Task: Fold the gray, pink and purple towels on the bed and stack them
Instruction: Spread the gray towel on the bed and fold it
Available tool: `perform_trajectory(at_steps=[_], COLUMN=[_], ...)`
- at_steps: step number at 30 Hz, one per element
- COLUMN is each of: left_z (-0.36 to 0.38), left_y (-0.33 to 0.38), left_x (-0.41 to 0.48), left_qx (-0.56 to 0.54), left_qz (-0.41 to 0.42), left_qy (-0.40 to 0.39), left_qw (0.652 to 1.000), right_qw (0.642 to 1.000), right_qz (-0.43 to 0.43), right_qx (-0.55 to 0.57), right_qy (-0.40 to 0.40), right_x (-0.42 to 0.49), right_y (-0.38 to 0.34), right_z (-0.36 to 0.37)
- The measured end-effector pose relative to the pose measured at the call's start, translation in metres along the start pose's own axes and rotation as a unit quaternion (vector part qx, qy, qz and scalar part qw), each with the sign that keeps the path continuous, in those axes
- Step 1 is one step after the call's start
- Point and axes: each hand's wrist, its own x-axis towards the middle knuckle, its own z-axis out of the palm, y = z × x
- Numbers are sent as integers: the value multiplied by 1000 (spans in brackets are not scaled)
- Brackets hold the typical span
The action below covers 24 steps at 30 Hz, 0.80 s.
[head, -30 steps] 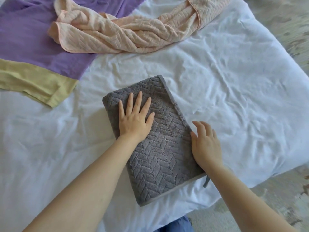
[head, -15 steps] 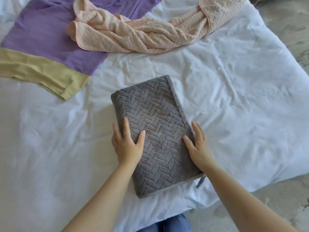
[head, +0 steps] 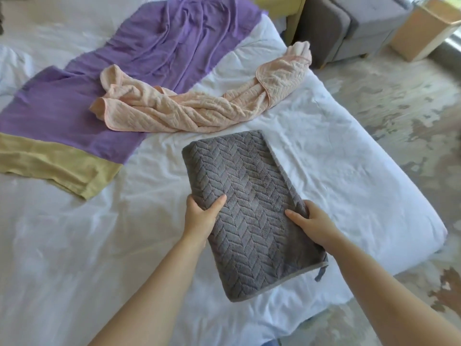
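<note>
The gray towel (head: pixel 247 196), folded into a thick rectangle with a herringbone weave, is held just above the white bed (head: pixel 349 176). My left hand (head: pixel 200 216) grips its left edge, thumb on top and fingers underneath. On the right edge my right hand (head: pixel 311 224) grips the same way. The pink towel (head: pixel 199 108) lies crumpled and unfolded farther back. Behind it the purple towel (head: pixel 154 53), with a yellow band (head: pixel 50 163) at its near end, lies spread out flat.
The bed's right edge and near corner border a patterned floor (head: pixel 399 108). A gray sofa (head: pixel 349 23) and a cardboard box (head: pixel 424 26) stand at the far right, and a yellow wooden furniture piece (head: pixel 287 11) at the top.
Both hands went from lying flat on the gray towel to gripping its side edges, and the towel has come up off the bed. The view tilted up, showing more of the room.
</note>
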Motion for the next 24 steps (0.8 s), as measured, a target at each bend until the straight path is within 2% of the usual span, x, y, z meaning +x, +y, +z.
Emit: perform_trajectory(at_steps=[5, 10, 19, 22, 24], left_z=[92, 201, 347, 365, 368], left_y=[36, 46, 4, -11, -17], left_x=[-1, 1, 22, 22, 16], left_qx=[9, 14, 17, 114, 277], left_qz=[33, 27, -27, -41, 22], left_qy=[-51, -73, -18, 38, 112], left_qw=[998, 997, 999, 992, 954], right_qw=[997, 994, 996, 998, 993], right_qz=[-9, -13, -32, 15, 2], right_qx=[23, 29, -17, -25, -89], right_qy=[71, 103, 86, 47, 78], right_x=[6, 44, 145, 159, 159], right_y=[26, 79, 170, 189, 196], right_z=[-87, -169, -254, -260, -256])
